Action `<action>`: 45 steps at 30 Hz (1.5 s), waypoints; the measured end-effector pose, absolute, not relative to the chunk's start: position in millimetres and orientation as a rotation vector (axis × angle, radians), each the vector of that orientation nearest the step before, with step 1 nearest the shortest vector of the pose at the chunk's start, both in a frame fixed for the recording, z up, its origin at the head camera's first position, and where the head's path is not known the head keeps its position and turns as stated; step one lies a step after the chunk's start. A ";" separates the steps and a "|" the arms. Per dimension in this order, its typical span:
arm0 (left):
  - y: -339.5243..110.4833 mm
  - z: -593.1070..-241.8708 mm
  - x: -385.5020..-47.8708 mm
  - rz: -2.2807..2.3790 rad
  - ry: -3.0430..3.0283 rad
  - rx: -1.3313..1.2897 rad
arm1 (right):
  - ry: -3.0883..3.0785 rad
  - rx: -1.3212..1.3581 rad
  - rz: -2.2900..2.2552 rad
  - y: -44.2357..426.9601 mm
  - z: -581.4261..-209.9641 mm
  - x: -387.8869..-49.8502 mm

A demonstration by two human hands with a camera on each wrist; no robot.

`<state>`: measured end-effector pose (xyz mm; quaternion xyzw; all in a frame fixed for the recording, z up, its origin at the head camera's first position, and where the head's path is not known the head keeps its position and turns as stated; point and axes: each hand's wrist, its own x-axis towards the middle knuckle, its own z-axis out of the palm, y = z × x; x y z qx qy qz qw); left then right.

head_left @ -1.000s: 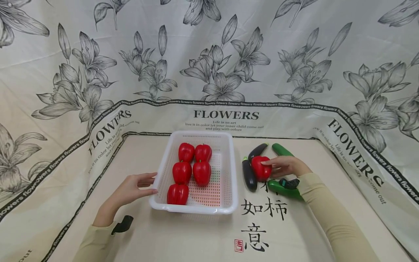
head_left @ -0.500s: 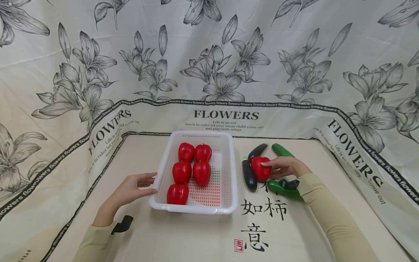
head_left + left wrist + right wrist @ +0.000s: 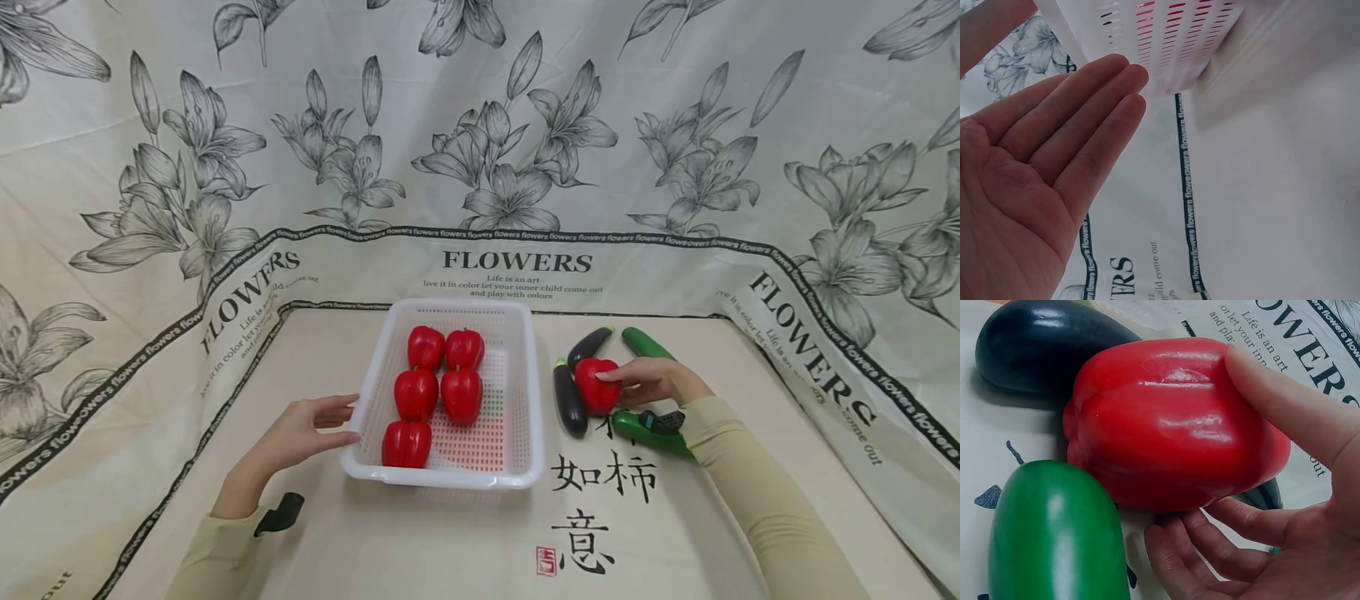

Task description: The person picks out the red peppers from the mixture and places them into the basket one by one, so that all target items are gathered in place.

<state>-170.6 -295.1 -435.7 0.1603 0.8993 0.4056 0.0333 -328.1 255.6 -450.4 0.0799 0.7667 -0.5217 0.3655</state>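
My right hand (image 3: 651,381) holds a red bell pepper (image 3: 596,386), thumb on one side and fingers curled beneath it. In the right wrist view the glossy pepper (image 3: 1166,425) fills the middle, with a dark eggplant (image 3: 1041,347) behind it and a smooth green cucumber-like vegetable (image 3: 1057,537) close in front. At the left side of a white plastic basket (image 3: 536,400), my left hand (image 3: 303,429) has its fingers extended near the rim. The left wrist view has those straight fingers (image 3: 1085,137) beside the slotted basket wall (image 3: 1166,37). Several red bell peppers (image 3: 417,393) lie inside the basket.
Two dark eggplants (image 3: 572,404) lie left of the held pepper. One green vegetable (image 3: 645,343) is behind my right hand, another (image 3: 637,429) under the wrist. Flower-printed cloth (image 3: 517,150) walls the back and sides. Black characters (image 3: 583,542) mark the table cloth.
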 end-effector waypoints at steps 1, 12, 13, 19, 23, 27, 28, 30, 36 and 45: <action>-295.1 -435.5 -170.6 1.247 2.765 0.493 | 1.969 0.203 -1.342 255.6 -450.6 -328.1; -294.1 -434.2 -171.6 1.220 2.786 0.504 | 1.971 0.215 -1.355 255.5 -451.4 -326.7; -294.2 -434.0 -171.7 1.219 2.786 0.506 | 1.973 0.216 -1.356 255.6 -451.2 -326.6; -294.1 -432.1 -171.9 1.226 2.776 0.500 | 1.981 0.201 -1.361 258.7 -449.9 -326.0; -293.8 -431.1 -172.2 1.231 2.767 0.484 | 1.954 0.208 -1.396 262.1 -448.9 -326.3; -293.9 -431.2 -172.2 1.229 2.760 0.469 | 1.946 0.243 -1.427 264.7 -447.2 -325.4; -293.9 -431.3 -172.1 1.229 2.760 0.469 | 1.949 0.249 -1.430 265.2 -446.8 -325.0; -294.2 -431.1 -171.9 1.227 2.762 0.470 | 1.959 0.256 -1.429 265.8 -446.5 -323.8; -295.0 -432.0 -173.0 1.236 2.760 0.473 | 1.989 0.248 -1.415 268.3 -443.4 -319.9; -294.6 -431.5 -173.1 1.253 2.754 0.484 | 2.027 0.238 -1.417 270.8 -430.3 -313.0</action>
